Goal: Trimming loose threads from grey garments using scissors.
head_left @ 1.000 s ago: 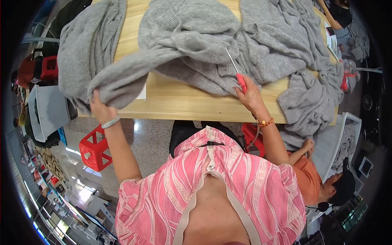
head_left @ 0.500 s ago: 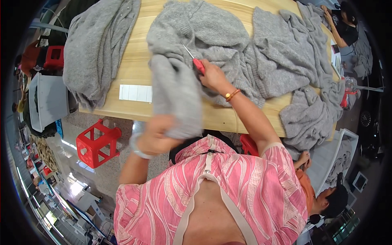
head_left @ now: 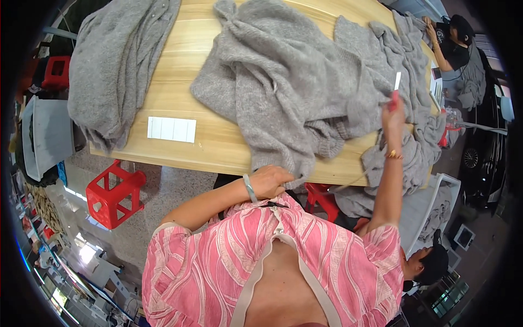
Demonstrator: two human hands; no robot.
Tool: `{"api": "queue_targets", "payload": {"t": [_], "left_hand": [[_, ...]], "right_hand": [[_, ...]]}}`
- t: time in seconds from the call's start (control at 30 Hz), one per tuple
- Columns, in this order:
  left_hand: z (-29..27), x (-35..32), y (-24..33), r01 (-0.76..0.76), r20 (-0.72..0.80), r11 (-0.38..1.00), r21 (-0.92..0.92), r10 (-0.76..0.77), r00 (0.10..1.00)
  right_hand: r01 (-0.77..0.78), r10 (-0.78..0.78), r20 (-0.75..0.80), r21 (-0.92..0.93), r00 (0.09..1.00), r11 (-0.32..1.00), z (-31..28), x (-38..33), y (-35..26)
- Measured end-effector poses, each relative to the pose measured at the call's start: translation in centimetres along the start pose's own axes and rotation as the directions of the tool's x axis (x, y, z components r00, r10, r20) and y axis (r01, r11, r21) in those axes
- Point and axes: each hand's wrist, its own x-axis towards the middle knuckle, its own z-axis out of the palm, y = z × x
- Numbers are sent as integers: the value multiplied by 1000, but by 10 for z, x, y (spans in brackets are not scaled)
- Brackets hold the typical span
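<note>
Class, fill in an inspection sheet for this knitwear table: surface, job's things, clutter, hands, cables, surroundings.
Surface: pale wooden table, mostly covered.
Job's things: grey sweater spread at centre; red-handled tool.
Clutter: grey garment draped over the left edge; grey pile at right; white strip.
Hands: left hand grips the sweater's hem; right hand holds the tool raised.
Cables: nothing seen.
Surroundings: red stool; a seated person beyond.

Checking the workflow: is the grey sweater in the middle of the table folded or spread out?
Spread out, loosely rumpled: the grey sweater sprawls across the table, its lower edge gripped by the left hand.
</note>
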Motion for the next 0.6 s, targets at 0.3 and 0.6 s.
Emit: {"api": "queue_targets", "payload": {"t": [0.3, 0.6], "left_hand": [[15, 12, -1, 30, 147, 993, -114, -13, 989], [11, 3, -12, 59, 150, 985, -162, -35, 988]], "right_hand": [[336, -422, 273, 312, 864, 889, 62, -67, -178], [-34, -82, 456, 241, 886, 970, 80, 0, -164]]}}
